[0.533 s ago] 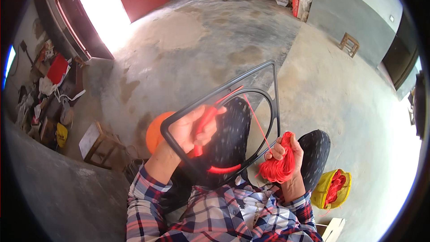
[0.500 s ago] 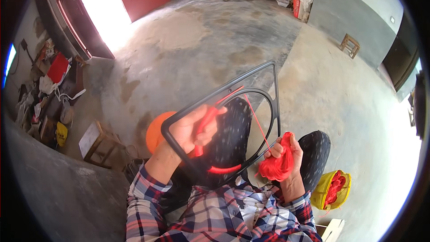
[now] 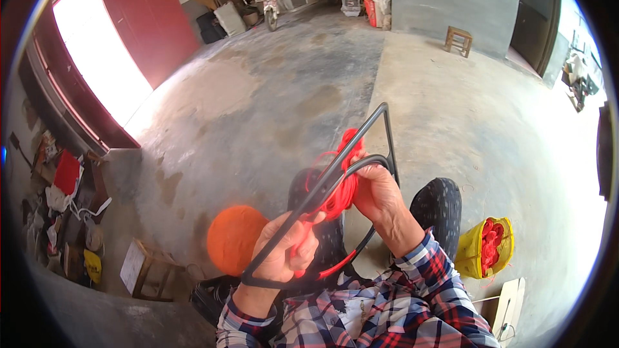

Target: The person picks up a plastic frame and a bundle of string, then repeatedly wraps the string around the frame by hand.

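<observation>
Above my lap a dark grey frame [image 3: 365, 128] with straight outer bars and a curved inner ring is held tilted. My left hand [image 3: 287, 251] is closed around a red-wrapped part of it at the lower left. My right hand [image 3: 382, 196] is closed, thumb over the ring, on a loose bundle of red cord [image 3: 342, 198]. That bundle lies at the ring and shows on both sides of the bars; whether it passes through is partly hidden. A short red wrapping [image 3: 336, 266] also covers the ring's lower part.
By my right knee stands a yellow bag [image 3: 471, 251] with more red cord inside. An orange round object [image 3: 237, 240] is beside my left leg. A small wooden stool [image 3: 151, 270] stands at the left, another stool [image 3: 458, 40] by the far wall. A scooter [image 3: 269, 0] is parked at the back.
My right hand has moved up and left with the red cord bundle, from beside the frame to its ring. The frame has turned more edge-on, and the view has shifted.
</observation>
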`<state>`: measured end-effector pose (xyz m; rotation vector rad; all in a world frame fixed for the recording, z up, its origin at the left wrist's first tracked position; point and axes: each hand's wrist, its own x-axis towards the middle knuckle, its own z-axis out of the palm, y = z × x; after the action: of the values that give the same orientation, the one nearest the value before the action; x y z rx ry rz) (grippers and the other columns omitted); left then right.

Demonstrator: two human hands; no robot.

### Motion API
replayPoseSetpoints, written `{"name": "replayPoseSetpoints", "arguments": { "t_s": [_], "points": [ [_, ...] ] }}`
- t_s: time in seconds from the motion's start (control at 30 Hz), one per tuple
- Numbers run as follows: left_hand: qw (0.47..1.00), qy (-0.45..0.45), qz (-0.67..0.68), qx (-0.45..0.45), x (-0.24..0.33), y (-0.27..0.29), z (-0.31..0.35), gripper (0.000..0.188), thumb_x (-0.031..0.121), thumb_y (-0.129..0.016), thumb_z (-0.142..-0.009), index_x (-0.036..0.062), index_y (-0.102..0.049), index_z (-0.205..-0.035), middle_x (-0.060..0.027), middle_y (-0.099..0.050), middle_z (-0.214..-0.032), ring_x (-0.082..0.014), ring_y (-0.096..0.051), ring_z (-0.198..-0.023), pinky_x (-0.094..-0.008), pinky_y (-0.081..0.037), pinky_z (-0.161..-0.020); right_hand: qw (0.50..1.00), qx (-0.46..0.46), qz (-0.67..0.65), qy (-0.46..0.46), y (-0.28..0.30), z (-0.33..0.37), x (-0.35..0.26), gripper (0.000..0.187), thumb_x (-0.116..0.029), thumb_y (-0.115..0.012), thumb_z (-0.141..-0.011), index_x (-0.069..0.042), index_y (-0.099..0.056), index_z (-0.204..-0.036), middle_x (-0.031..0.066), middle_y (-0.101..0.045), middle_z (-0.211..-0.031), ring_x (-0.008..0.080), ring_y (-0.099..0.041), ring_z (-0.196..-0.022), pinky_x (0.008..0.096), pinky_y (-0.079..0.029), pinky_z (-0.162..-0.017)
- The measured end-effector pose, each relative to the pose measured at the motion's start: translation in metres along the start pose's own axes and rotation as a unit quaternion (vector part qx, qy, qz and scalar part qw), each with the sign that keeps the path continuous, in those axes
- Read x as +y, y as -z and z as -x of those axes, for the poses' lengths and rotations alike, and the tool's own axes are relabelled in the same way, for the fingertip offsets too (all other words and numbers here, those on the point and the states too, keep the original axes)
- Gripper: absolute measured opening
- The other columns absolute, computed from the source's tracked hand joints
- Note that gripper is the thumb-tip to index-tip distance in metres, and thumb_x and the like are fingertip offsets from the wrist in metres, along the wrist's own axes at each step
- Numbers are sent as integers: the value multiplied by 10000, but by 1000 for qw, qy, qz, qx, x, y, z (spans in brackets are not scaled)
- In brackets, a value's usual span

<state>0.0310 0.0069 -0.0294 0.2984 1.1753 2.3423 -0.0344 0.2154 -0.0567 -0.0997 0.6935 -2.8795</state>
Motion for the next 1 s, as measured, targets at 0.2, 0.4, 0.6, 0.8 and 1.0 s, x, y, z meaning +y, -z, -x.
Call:
{"name": "replayPoseSetpoints", "arguments": {
  "t_s": [0.2,0.4,0.6,0.8,1.0],
  "points": [
    [1000,7,3,-29,-6,5,-11,502,407,-617,-906,12,-580,-1215,-8,-475,-581,-79,-313,-417,-239,-217,-377,981,-45,-172,76,-15,14,-3,527,-123,-652,-733,26,-531,-1224,182,-586,-1209,337,-560,-1120,485,-412,-1026],
    [999,7,6,-39,-14,-6,-15,514,412,-617,-905,1,-569,-1210,1,-467,-579,-77,-319,-427,-239,-223,-390,951,-124,-248,140,-31,3,-20,470,-256,-680,-802,-30,-563,-1197,162,-577,-1151,328,-534,-1119,497,-419,-1008],
    [996,28,62,-59,-20,1,-24,409,292,-566,-956,-17,-571,-1224,-12,-469,-606,-75,-374,-486,-219,-262,-426,942,-118,-280,142,-24,2,-28,190,-301,-641,-872,-112,-662,-864,17,-630,-889,225,-562,-964,446,-423,-984],
    [993,32,87,-69,-22,8,-27,427,298,-567,-956,-21,-555,-1239,-11,-461,-604,-75,-370,-484,-214,-264,-423,950,-74,-284,104,-20,11,-26,223,-330,-655,-885,-115,-653,-827,30,-652,-906,230,-588,-986,457,-404,-1014],
    [995,25,76,-61,-23,6,-24,406,273,-554,-966,-15,-544,-1252,0,-437,-601,-65,-347,-484,-203,-256,-427,979,43,-166,108,1,25,-19,181,-218,-635,-917,-58,-612,-998,81,-653,-1060,192,-594,-1041,336,-454,-952]
  ]
}}
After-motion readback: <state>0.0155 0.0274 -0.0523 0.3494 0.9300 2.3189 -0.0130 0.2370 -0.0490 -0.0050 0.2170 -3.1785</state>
